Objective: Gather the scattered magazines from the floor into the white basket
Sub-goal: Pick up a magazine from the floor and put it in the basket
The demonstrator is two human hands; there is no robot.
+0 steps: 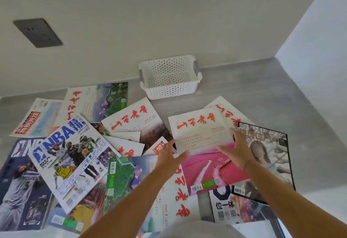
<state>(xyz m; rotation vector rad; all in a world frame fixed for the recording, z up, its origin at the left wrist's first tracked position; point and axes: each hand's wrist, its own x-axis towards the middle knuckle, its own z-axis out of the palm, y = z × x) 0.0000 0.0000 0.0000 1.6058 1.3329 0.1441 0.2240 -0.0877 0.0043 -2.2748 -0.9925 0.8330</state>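
The left hand (170, 155) lay at the left edge of the pink magazine (201, 136), fingers fairly straight and close together. The right hand (237, 148) was at its right edge, fingers spread, thumb over the cover. Whether either truly pressed the paper was hard to tell. The basket (172, 90) stood beyond the fingertips, well apart. Other magazines (131, 120) lay left of the left fingers, an NBA one (71, 155) among them.
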